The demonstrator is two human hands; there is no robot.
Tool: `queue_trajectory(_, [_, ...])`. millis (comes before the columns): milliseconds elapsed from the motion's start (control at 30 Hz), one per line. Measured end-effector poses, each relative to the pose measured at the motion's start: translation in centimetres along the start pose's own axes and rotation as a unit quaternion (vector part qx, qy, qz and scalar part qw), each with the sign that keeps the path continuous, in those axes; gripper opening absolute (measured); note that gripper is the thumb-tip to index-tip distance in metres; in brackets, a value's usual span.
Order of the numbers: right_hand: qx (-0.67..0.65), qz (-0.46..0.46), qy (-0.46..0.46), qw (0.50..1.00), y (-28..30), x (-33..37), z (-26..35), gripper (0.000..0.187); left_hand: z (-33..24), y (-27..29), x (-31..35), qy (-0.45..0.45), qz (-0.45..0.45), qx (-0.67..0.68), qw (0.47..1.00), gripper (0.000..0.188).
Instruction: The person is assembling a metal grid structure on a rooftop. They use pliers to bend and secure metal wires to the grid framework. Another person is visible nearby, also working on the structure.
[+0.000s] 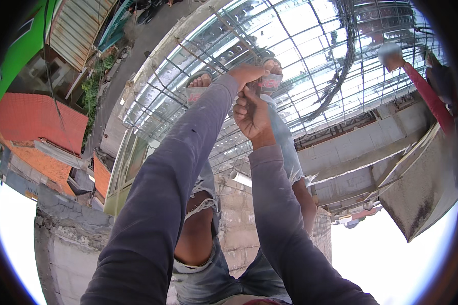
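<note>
My left hand (pixel 249 73) is closed, its fingers curled down near the steel bars between my feet. Just below it my right hand (pixel 253 117) is closed too, thumb up, almost touching the left. Between them shows a small dark, reddish-brown piece (pixel 255 87), mostly covered by fingers; its kind I cannot make out. Both hands are over a mesh of thin reinforcing bars (pixel 290 38), laid above shiny ribbed metal decking (pixel 310 76). My sandalled feet, the left foot (pixel 201 81) and the right foot (pixel 273 67), stand on the mesh at either side.
A dark bundle of wire (pixel 347 61) lies curved across the mesh to the right. Farther right, another person's red sleeve (pixel 426 94) reaches over the bars. Bar ends (pixel 175 40) stick out at the deck's left edge, with a street (pixel 118 86) far below.
</note>
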State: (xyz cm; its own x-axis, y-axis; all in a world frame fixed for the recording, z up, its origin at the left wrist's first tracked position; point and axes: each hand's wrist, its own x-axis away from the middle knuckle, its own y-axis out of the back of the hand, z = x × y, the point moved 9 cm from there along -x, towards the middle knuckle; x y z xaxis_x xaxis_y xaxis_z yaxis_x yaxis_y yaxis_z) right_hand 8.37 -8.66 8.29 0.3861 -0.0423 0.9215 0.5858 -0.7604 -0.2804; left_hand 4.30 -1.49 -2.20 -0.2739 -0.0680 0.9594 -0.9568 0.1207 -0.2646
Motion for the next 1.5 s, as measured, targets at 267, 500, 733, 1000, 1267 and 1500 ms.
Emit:
queue_trajectory(267, [0.484,-0.238,0.11,0.835,0.3,1.9,3.4,0.025,0.3,-1.0,-1.0,-0.135,-0.075,-0.288,0.945,0.049])
queue_trajectory(500, [-0.032,0.084,0.018,0.996,-2.2,-0.6,1.5,0.029,0.5,-0.2,2.1,0.02,0.083,0.034,0.996,0.042])
queue_trajectory(733, [0.454,-0.243,-0.013,0.857,-0.1,2.3,2.6,0.018,2.5,0.4,-2.0,-0.062,-0.064,-0.161,0.983,0.04])
queue_trajectory(1000, [-0.031,0.052,-0.025,0.998,-2.0,0.1,-0.7,0.031,1.4,0.1,-0.2,0.008,0.107,0.024,0.994,0.044])
queue_trajectory(1267, [0.15,-0.028,-0.032,0.988,-0.6,0.0,-0.7,0.03,0.1,0.6,-0.4,-0.074,-0.076,-0.299,0.948,0.051])
queue_trajectory(1500, [0.215,-0.078,-0.037,0.973,-0.4,0.5,-0.2,0.033,2.0,-0.2,0.0,-0.012,0.117,0.013,0.993,0.055])
